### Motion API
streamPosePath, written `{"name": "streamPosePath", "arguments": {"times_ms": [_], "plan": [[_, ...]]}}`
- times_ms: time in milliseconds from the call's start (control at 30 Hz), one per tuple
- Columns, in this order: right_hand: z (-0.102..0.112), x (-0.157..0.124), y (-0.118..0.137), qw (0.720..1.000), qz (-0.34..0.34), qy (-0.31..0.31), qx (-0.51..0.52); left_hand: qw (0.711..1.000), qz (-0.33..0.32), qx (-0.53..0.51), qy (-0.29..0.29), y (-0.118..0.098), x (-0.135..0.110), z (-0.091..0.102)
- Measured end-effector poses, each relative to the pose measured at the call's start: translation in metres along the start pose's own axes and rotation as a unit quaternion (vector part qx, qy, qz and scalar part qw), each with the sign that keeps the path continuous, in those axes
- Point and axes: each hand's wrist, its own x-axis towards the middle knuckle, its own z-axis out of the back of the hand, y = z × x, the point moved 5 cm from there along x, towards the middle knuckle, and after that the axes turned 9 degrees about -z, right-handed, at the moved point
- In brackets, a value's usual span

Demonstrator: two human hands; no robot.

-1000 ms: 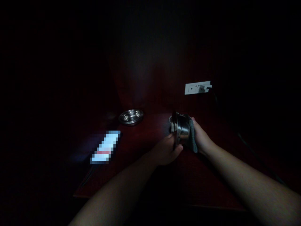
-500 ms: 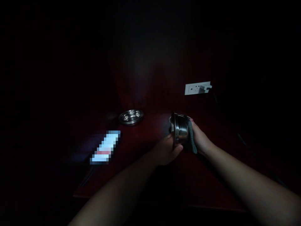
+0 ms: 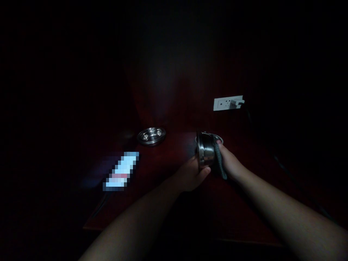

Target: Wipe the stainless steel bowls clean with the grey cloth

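Steel bowl (image 3: 207, 151) sits sideways between left fingers (image 3: 194, 159) and grey cloth (image 3: 220, 165).

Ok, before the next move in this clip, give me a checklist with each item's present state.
1. Grip of the left hand on the shiny silver metal bowl: ok, at the rim.
2. Grey-green fabric cloth at the right hand: ok, against the bowl's base side.
3. Bowl upright: not ok, tipped onto its side.
4. Inside of the bowl: cannot tell, faces away.
5. Round shallow silver metal dish apart from both hands: ok, on the dark red table.
6. Lighting: not ok, most surroundings are dark.
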Motion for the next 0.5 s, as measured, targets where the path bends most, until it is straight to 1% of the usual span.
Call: {"name": "streamPosePath", "arguments": {"times_ms": [100, 200, 500], "plan": [[-0.0002, -0.0013, -0.0007, 0.999, -0.028, -0.002, 0.019, 1.000, -0.002, -0.006, -0.004, 0.0000, -0.0003, 0.0004], [-0.0030, -0.0030, 0.0016, 0.999, -0.038, 0.009, 0.029, 1.000, -0.003, -0.008, -0.002, -0.0007, 0.0000, 0.0010], [-0.0046, -0.0068, 0.0068, 1.000, -0.016, 0.012, 0.018, 1.000, -0.007, 0.010, 0.004, -0.0014, 0.0007, 0.0014]]}}
